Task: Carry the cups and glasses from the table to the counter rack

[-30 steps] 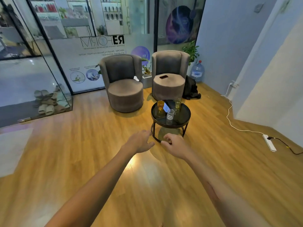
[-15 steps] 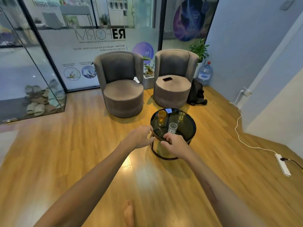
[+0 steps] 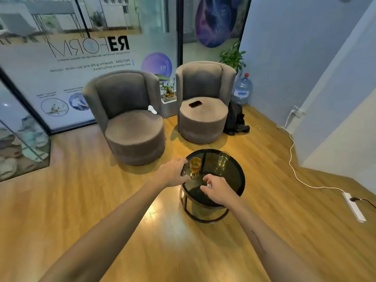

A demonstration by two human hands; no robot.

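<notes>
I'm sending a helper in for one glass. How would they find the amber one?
In front of the two grey armchairs stands a round black table. The amber glass sits at its left edge; its neighbour, the pale glass, looks nearly clear.

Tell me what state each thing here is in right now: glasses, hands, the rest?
amber glass: upright on the table, holds amber drink, untouched
clear glass: upright, a little yellowish liquid
small glass: mostly hidden under right hand
left hand: open, beside amber glass
right hand: fingers curled at small glass
phone: flat on chair seat
</notes>
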